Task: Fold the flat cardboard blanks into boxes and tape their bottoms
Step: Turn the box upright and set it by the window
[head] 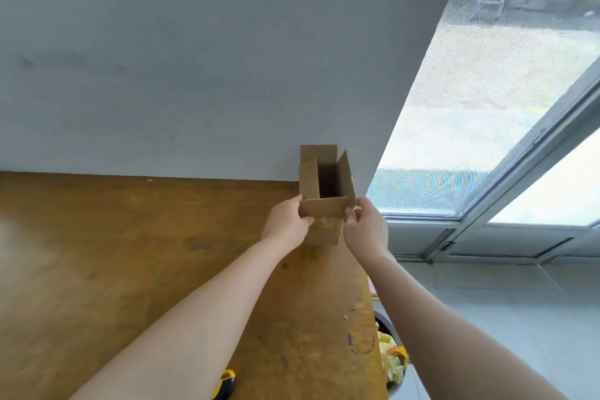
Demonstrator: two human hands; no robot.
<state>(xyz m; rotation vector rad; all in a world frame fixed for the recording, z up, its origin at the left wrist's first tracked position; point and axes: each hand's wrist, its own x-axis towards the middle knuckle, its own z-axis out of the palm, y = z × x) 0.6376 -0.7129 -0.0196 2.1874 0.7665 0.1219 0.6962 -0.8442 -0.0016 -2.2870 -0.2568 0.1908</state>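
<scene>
- While both hands are engaged, the small brown corrugated cardboard box stands opened into a tube at about 1 o'clock from the person, over the far right corner of the worn brown wooden table and close to the grey wall.
- Four flaps stand up round the open mouth; the near flap leans toward the person.
- The left hand grips the box at its 9 o'clock side, thumb on the near face.
- The right hand pinches the near corner at the 3 o'clock side. The hands are apart, with the box between them.
- Whether the box base rests on the table or is held just clear cannot be told.
- Handling judgement: light, thin board; stiff along the panels, weak at the creases. An untaped tube is likely to skew out of square if pressed on one corner only.
- Recommended hold: opposite side walls, near the fold lines, not by a loose flap, which would bend or tear.
- Risk: hard squeezing may crush the fluting; the dry surface should not slip.
- A yellow-and-black object lies at 7 o'clock from the box, at the frame's lower edge; its kind cannot be confirmed.
- A round bin holding yellow scraps sits at 5 o'clock, beyond the table edge.
- A meshed window occupies 2 o'clock.
</scene>
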